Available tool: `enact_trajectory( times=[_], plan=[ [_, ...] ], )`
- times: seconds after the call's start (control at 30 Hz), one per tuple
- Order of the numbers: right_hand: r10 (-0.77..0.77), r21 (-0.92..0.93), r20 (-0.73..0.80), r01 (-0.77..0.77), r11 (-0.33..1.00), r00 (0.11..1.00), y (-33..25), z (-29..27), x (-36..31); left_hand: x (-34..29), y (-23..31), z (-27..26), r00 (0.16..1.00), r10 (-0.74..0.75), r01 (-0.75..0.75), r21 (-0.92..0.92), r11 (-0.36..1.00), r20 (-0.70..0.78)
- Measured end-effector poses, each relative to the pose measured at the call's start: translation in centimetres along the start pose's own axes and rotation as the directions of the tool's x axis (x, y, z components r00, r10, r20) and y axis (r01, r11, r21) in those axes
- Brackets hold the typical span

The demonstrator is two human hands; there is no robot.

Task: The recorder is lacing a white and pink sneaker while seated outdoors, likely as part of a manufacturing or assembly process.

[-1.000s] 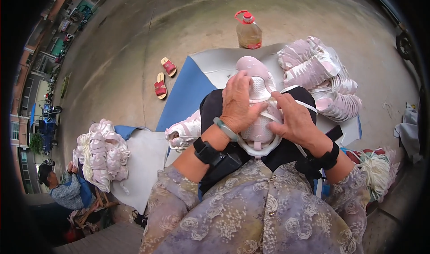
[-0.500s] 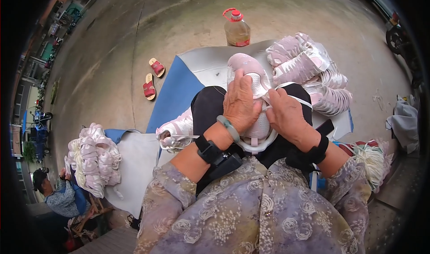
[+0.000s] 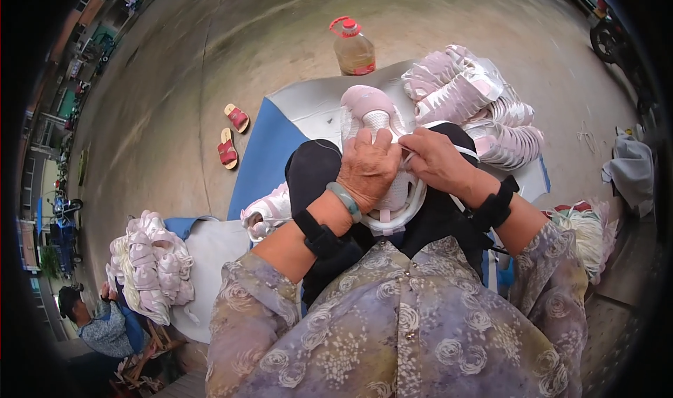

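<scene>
A pink and white shoe upper (image 3: 366, 100) lies along my lap over dark trousers, its rounded toe pointing away from me. My left hand (image 3: 367, 169) is closed on the middle of it, fingers bent and fingertips partly hidden. Beside it, on the shoe's right edge, my right hand (image 3: 439, 161) pinches a white shoelace (image 3: 465, 151); a loop of lace runs out past its far side. Both hands nearly touch over the lacing area. By my left knee lies another pink and white shoe upper (image 3: 270, 205).
Stacked, laced shoe uppers (image 3: 484, 107) lie on a blue and white sheet (image 3: 245, 180) at far right. Another pile (image 3: 151, 265) is at left, near a seated person (image 3: 105, 324). Beyond stand a bottle (image 3: 355, 49) and red slippers (image 3: 228, 149). Bundled laces (image 3: 585, 240) lie right.
My left hand has drawn back toward me along the shoe, its fingers now more bent. The right hand has moved slightly away from me, still at the lace. The whole view has shifted a little.
</scene>
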State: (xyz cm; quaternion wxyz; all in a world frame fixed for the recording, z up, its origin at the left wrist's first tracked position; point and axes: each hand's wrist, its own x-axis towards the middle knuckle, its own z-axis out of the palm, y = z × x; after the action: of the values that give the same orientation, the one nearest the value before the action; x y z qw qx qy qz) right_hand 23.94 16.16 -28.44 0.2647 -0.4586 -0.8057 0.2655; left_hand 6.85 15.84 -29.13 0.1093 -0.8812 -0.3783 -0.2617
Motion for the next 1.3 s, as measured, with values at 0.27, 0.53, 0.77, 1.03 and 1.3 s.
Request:
enact_trajectory(
  times=[0.27,0.53,0.77,1.03,1.3],
  plan=[
    [0.018,0.001,0.013,-0.018,1.0,1.0,1.4,0.2,-1.0,0.8,1.4,0.8,0.994,0.009,-0.014,0.04,0.999,0.11],
    [0.224,0.224,-0.169,-0.184,0.957,0.96,0.9,0.8,-3.3,0.4,2.0,-2.5,0.978,0.013,0.014,-0.127,0.992,0.21],
    [0.406,0.315,-0.102,-0.358,0.879,0.908,0.3,0.2,-4.0,-16.0,-8.8,-8.2,0.825,-0.536,0.488,0.254,0.835,0.179],
    [0.364,0.31,-0.095,-0.32,0.895,0.926,0.4,0.7,-3.4,-33.9,-16.4,-22.5,-0.299,-0.95,0.944,-0.172,-0.281,-0.089],
    [0.383,0.278,-0.042,-0.357,0.892,0.923,-0.2,0.3,-2.9,-21.1,-16.5,-29.3,0.359,-0.933,-0.243,-0.965,-0.1,0.006]
  ],
)
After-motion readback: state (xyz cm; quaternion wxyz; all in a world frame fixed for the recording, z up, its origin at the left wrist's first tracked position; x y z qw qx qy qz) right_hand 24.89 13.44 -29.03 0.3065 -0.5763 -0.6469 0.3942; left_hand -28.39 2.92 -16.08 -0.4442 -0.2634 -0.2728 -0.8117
